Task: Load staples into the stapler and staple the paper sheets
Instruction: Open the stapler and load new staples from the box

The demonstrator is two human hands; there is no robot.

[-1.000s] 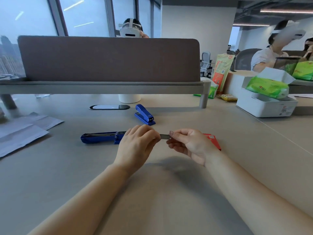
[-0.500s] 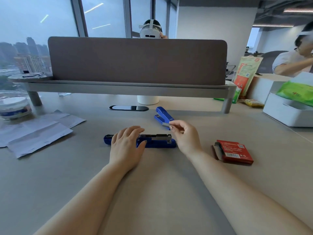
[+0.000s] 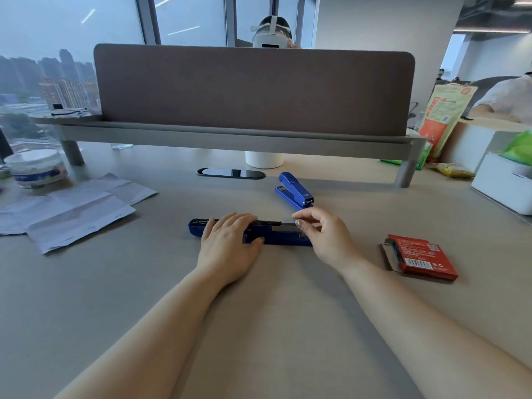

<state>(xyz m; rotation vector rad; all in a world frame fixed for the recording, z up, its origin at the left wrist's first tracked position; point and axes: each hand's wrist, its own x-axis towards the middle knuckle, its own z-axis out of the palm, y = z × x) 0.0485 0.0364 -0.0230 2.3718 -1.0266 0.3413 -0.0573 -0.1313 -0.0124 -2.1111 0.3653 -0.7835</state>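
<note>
A blue stapler lies flipped wide open along the desk in front of me, its metal channel facing up. My left hand rests flat on its left half, pressing it down, thumb against the front side. My right hand pinches a short grey staple strip between thumb and forefinger, right at the channel's right end. The red staple box lies open to the right. White paper sheets lie spread at the left.
A second blue stapler, closed, sits just behind my right hand. A desk divider on a shelf spans the back. A white jar stands far left, a white box far right. Other people sit beyond.
Both hands held the strip in front of me a second ago. My left hand has since dropped onto the open stapler, and my right hand has lowered the strip to the channel.
</note>
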